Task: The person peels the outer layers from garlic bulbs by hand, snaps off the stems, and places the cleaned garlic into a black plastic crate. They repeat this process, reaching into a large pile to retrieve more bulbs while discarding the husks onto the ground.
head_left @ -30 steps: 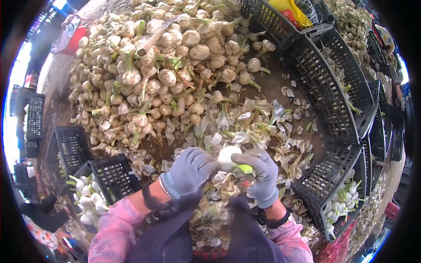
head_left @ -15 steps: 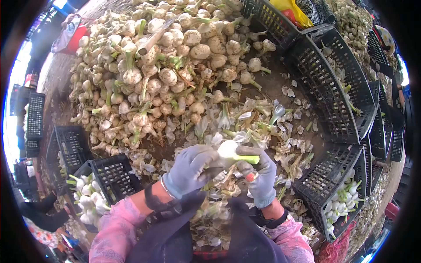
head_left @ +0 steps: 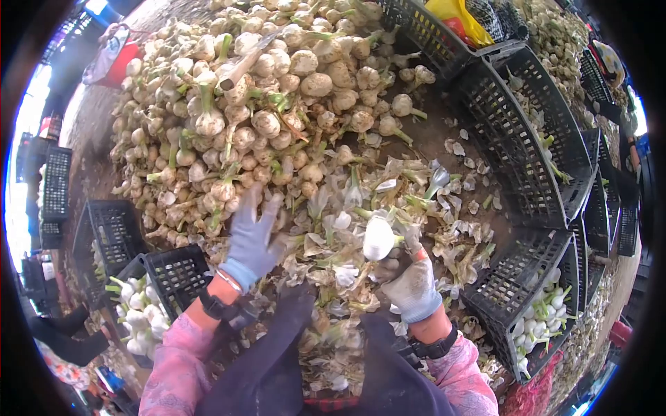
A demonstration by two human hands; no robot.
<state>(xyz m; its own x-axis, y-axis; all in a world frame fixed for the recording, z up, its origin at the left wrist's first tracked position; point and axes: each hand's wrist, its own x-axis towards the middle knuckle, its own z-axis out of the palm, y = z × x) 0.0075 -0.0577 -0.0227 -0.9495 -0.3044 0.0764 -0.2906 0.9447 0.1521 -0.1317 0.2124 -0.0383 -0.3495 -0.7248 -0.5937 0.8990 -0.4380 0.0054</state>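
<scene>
White garlic bulb, held at its stalk

I watch from afar: the right hand grips the bulb by that green stalk, presumably to leave the round head bare, above loose skins. The left hand, blurred, has its fingers splayed and seems to hold nothing, at the near edge of the soiled heap. Black crates with pale bulbs stand to either side, probably for easy reach.

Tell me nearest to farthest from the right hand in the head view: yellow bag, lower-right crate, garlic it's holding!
1. Garlic bulb: held by the right hand.
2. Lower-right crate: to the hand's right.
3. Yellow bag: up at top right.
</scene>
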